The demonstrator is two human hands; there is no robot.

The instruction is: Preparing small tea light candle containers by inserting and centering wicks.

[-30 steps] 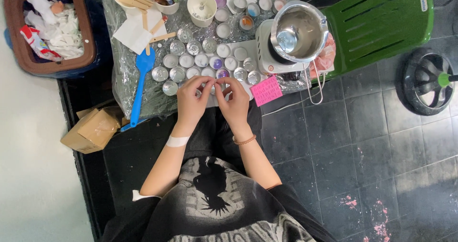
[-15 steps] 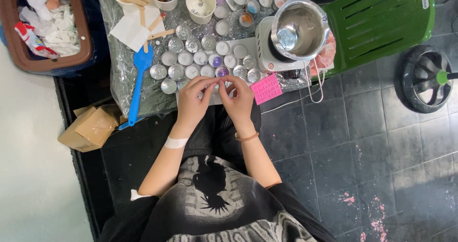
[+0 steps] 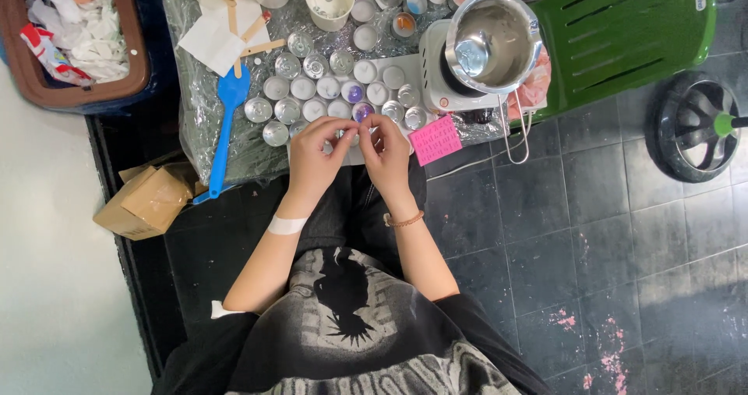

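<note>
Your left hand (image 3: 315, 160) and right hand (image 3: 387, 152) pinch one small item together; one blue spatula (image 3: 226, 122) lies beside.

Just beyond the fingers (image 3: 352, 132) stand about sixteen small tealight cups (image 3: 302, 88); further off, one steel pot (image 3: 492, 40), one blue spatula (image 3: 227, 118), one pink note (image 3: 436, 139).
</note>
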